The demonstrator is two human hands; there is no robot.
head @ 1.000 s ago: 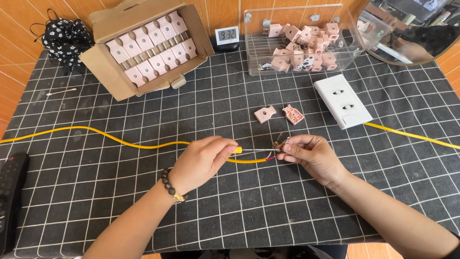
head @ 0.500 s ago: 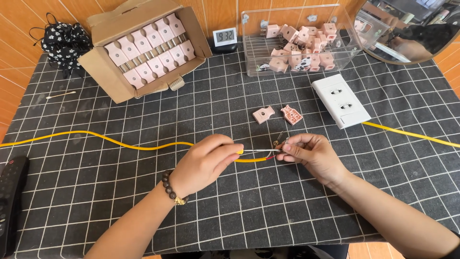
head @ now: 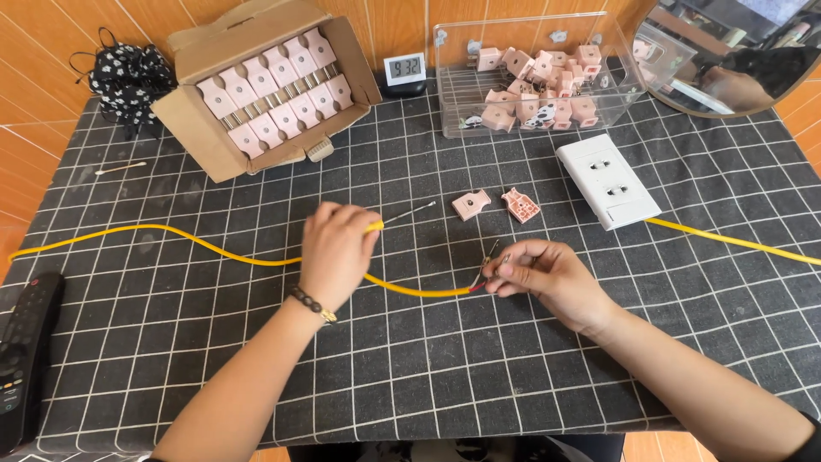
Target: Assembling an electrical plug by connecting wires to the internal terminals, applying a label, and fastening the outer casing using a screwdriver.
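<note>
Left hand sits around the middle of the frame with its fingers curled shut on a yellow-handled tool, looks like a small screwdriver, its thin metal tip poking up and to the right. Right hand is just right of centre, thumb and fingertips pinched on the stripped end of the yellow cable, where a bit of red and some bare wire strands stick out. The cable runs from that pinch, dips under the left hand, then snakes off to the left edge of the frame.

Just above the right hand, two pink plug halves lie side by side on the black grid cloth. Further right is a white socket strip with its own yellow lead running off right. Upper left has a cardboard box packed with pink plugs, top centre a clear plastic bin with more loose ones, and a small digital clock between them. A black remote lies at the lower left edge.
</note>
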